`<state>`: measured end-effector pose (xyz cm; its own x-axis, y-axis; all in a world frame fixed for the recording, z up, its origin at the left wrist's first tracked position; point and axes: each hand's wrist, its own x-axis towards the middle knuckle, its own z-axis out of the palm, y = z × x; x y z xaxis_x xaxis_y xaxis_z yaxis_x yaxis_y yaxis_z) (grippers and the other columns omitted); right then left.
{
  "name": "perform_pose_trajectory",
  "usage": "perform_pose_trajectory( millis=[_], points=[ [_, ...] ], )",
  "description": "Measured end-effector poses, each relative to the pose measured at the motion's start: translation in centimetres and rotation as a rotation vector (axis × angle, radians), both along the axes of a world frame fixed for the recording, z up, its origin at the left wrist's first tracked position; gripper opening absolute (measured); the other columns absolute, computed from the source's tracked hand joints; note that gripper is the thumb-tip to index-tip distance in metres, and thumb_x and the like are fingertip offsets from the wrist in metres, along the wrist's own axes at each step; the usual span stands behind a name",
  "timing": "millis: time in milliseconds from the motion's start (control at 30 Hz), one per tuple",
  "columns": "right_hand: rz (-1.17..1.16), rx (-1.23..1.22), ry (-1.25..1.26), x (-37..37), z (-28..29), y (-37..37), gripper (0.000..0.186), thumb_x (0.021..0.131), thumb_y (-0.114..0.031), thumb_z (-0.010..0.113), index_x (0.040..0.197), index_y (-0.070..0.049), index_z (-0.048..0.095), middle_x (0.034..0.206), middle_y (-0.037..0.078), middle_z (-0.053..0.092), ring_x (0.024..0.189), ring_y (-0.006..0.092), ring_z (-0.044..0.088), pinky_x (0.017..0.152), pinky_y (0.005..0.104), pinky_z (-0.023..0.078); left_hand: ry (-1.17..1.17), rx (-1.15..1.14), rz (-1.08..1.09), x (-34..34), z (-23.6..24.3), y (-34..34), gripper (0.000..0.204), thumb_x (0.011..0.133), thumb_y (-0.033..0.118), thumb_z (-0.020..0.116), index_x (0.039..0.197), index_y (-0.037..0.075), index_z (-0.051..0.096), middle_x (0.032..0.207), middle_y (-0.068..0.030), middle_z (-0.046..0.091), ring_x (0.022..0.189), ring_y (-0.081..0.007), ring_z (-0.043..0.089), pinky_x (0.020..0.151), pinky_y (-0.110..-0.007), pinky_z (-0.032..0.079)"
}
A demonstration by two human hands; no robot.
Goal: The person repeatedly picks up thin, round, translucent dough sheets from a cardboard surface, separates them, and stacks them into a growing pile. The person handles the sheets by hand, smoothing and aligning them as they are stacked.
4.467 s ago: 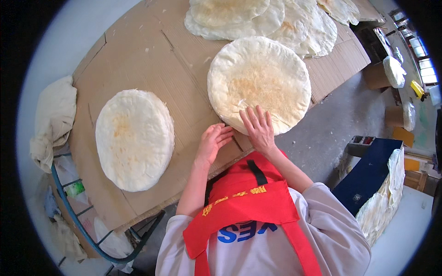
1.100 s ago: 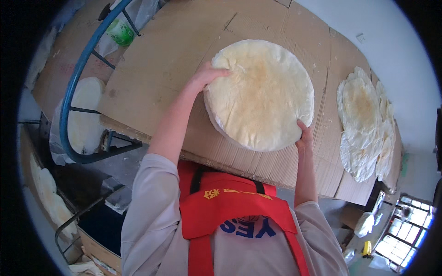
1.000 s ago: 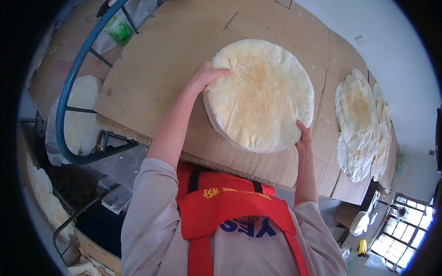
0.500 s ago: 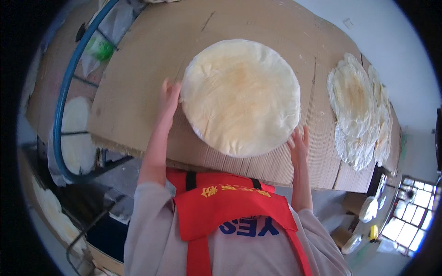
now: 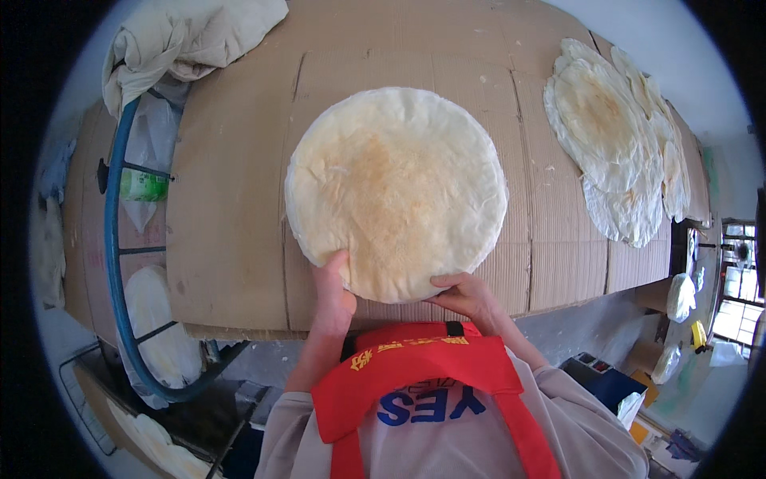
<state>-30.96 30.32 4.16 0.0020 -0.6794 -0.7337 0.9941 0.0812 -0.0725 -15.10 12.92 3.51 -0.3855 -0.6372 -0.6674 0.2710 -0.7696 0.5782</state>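
A big round pale flatbread [image 5: 399, 191], browned toward its middle, lies before me over the cardboard-covered table [image 5: 231, 223]. Whether it is one sheet or several stacked, I cannot tell. At its near left edge my left hand [image 5: 332, 289] is closed, the thumb on top and the other fingers hidden underneath or behind. My right hand [image 5: 467, 297] pinches the near right edge, its thumb over the rim and its fingers below.
More thin flatbreads [image 5: 602, 120] lie overlapped at the table's far right. A blue metal tube frame [image 5: 113, 239] stands along the left edge, with a bundled cream cloth [image 5: 179, 40] above it. Behind the frame hangs a clear plastic bag [image 5: 152, 136].
Both hands have moved from the sides of the flatbread to its near edge and closed on it. The head view has shifted, bringing the cream cloth into sight.
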Motion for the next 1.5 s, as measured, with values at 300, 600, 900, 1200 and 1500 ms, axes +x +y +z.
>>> perform_pose_trajectory(
  millis=[300,600,900,1200,1500],
  points=[
    [0.037,0.193,0.633,-7.3,-3.3,7.9,0.053,0.089,-0.042,0.036,0.131,-0.011,0.029,0.131,0.009,0.036,0.119,0.0259,0.035,0.095,0.0461,0.03,0.083,-0.205,-0.127,4.3,0.1,-4.1,0.055,0.088,0.037,0.045,0.13,0.005,0.029,0.128,-0.0098,0.037,0.115,-0.0229,0.039,0.096,-0.037,0.032],
    [-0.056,0.555,1.446,-9.5,-0.7,-2.4,0.055,0.086,-0.029,0.051,0.131,-0.006,0.029,0.131,0.017,0.036,0.117,0.0294,0.038,0.098,0.0376,0.029,-0.154,-0.35,-0.149,0.7,1.2,-4.9,0.049,0.09,0.023,0.039,0.131,0.002,0.022,0.13,-0.0149,0.035,0.12,-0.0262,0.034,0.099,-0.037,0.029],
    [0.807,0.345,2.718,-14.3,3.7,-12.2,0.06,0.081,-0.039,0.051,0.133,-0.018,0.029,0.139,0.002,0.025,0.129,0.0244,0.018,0.105,0.0436,0.016,-0.953,-1.838,-1.124,-8.3,7.5,-7.2,0.061,0.076,0.024,0.056,0.132,0.015,0.032,0.143,-0.0083,0.013,0.131,-0.0318,0.009,0.104,-0.048,0.011],
    [0.766,0.338,2.638,-16.2,-0.1,-13.1,0.059,0.084,-0.045,0.041,0.134,-0.018,0.027,0.141,-0.002,0.021,0.131,0.0203,0.015,0.106,0.0427,0.015,-0.925,-1.852,-1.132,-8.6,4.6,-6.9,0.067,0.075,0.035,0.057,0.133,0.014,0.031,0.142,-0.0132,0.012,0.13,-0.0335,0.012,0.104,-0.05,0.008],
    [0.758,0.289,2.648,-10.6,3.7,-9.8,0.063,0.075,-0.042,0.058,0.128,-0.015,0.038,0.138,0.006,0.027,0.129,0.0297,0.018,0.103,0.0501,0.016,-0.832,-1.04,-0.333,3.7,3.4,-5.1,0.019,0.079,0.019,0.058,0.089,0.003,0.057,0.087,-0.0095,0.057,0.072,-0.017,0.054,0.064,-0.03,0.044]
  ],
)
